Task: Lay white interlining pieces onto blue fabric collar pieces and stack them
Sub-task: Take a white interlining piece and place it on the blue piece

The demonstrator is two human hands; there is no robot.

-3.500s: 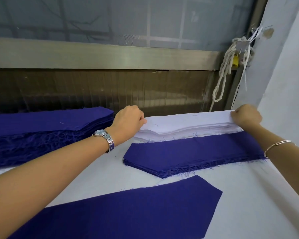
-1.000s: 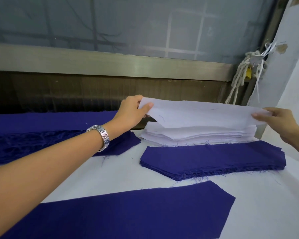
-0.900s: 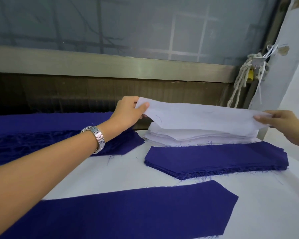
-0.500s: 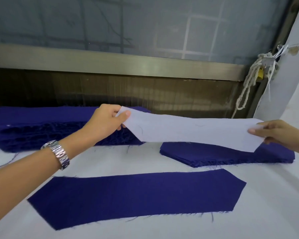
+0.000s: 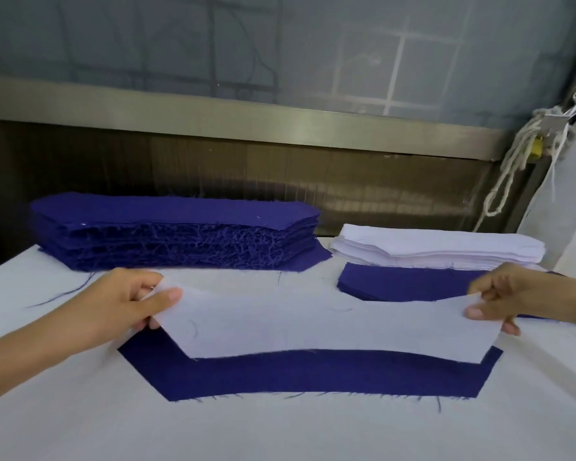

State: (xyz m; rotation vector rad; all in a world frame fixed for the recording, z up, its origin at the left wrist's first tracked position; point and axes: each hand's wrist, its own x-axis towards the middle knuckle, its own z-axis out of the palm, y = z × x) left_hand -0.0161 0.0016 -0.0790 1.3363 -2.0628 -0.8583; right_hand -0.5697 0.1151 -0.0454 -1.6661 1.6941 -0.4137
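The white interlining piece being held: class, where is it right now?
In the head view, the white interlining piece is stretched between the left hand and right hand, over the far edge of the single blue collar piece.

The thin white interlining piece [image 5: 326, 322] pinched at both ends between the left hand [image 5: 120, 304] and right hand [image 5: 509, 296] looks papery and matt, smooth, with a few stray threads stuck on it. Right under the grip, the single dark blue woven cloth collar piece [image 5: 313, 374] is matt too, its near edge frayed and hairy. Past the left hand, the tall stack of blue cloth pieces [image 5: 177, 231] has really fuzzy, tangled raw edges. Past the right hand, the stack of white interlining [image 5: 439, 249] looks soft and flat. The table cover [image 5: 280, 430] is plain matt white. Behind everything, a brushed metal rail [image 5: 246, 119] has a dull sheen.
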